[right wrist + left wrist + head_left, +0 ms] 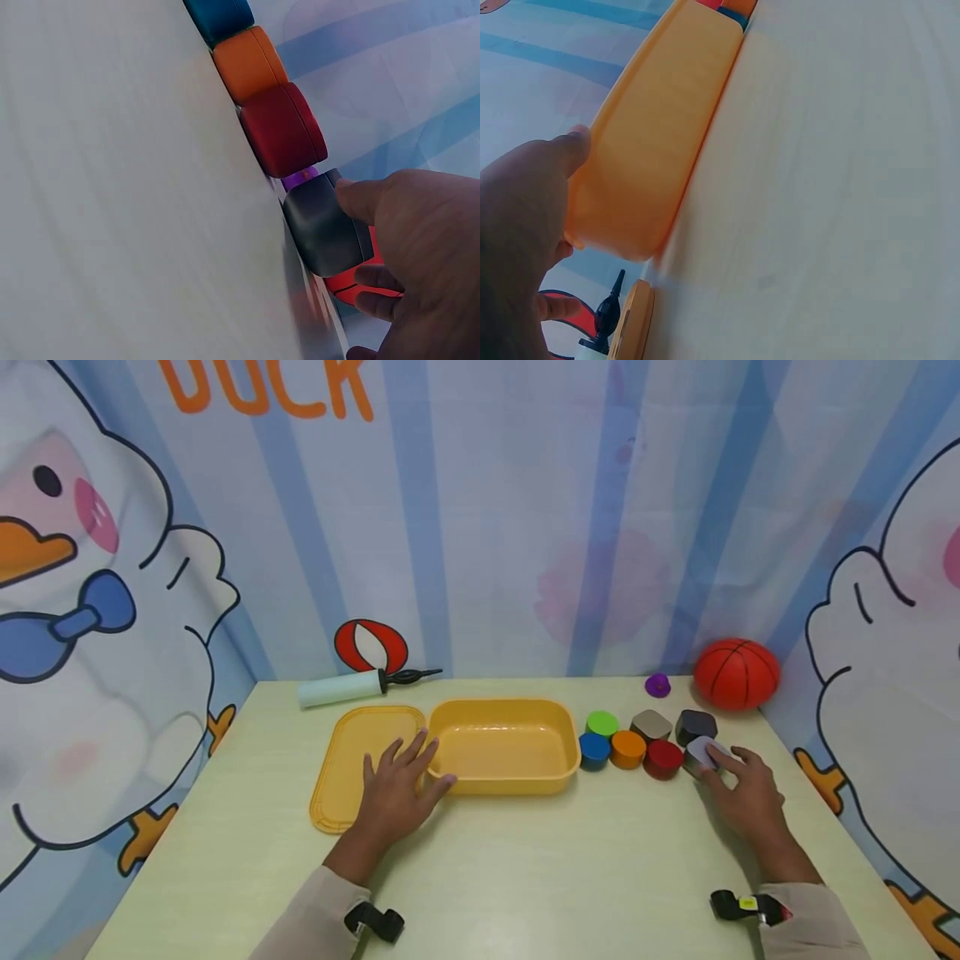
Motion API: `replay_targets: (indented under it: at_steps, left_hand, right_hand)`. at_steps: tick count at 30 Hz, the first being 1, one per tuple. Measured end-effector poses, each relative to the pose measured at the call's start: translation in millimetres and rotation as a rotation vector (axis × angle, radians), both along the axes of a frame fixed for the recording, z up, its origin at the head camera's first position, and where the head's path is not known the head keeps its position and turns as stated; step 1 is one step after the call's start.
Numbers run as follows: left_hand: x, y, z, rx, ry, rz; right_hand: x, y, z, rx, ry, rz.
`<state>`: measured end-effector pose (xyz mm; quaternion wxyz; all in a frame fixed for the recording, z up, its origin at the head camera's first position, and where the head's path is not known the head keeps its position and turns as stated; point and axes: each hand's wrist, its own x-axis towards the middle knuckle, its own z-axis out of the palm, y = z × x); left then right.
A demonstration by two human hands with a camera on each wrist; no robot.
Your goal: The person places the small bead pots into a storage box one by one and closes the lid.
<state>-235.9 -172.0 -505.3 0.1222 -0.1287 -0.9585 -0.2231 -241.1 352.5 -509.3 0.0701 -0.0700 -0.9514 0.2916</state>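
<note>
My left hand [397, 797] rests spread at the left end of a yellow plastic container [502, 785]. Its thumb touches the near rim, seen also in the left wrist view, and the fingers reach along the left side. Under and beside that hand lies a flat yellow lid [348, 747]. Over on the right, my right hand [750, 797] pinches a small rounded-square grey tub [701, 753] with a paler top, between thumb and fingers. In the right wrist view the thumb sits on the upper edge of this tub [326, 229]; its far side is hidden.
Similar small tubs cluster right of the container: blue [594, 752], green [602, 724], orange [627, 749], red [663, 760], beige [651, 727] and black [696, 727]. A red ball [737, 674], a purple knob [657, 686] and a hand pump [343, 688] lie along the back edge.
</note>
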Motion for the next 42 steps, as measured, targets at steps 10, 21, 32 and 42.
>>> replay_targets:
  at_steps: [10,21,32,42]
  left_hand:
    - [1.8,-0.8,1.6,-0.016,-0.008,0.015]
    - [1.2,0.6,2.9,-0.026,-0.001,0.031]
    - [1.6,0.5,1.2,-0.016,-0.005,0.022]
    - [0.4,0.6,0.0,-0.004,0.009,0.017]
  right_hand:
    - [0.5,-6.0,0.2,0.005,0.009,-0.027]
    - [-0.9,-7.1,2.8,0.035,-0.023,-0.044]
    - [2.1,-6.6,-0.6,0.048,0.054,-0.072]
    - [7.3,-12.6,6.1,0.008,0.208,-0.097]
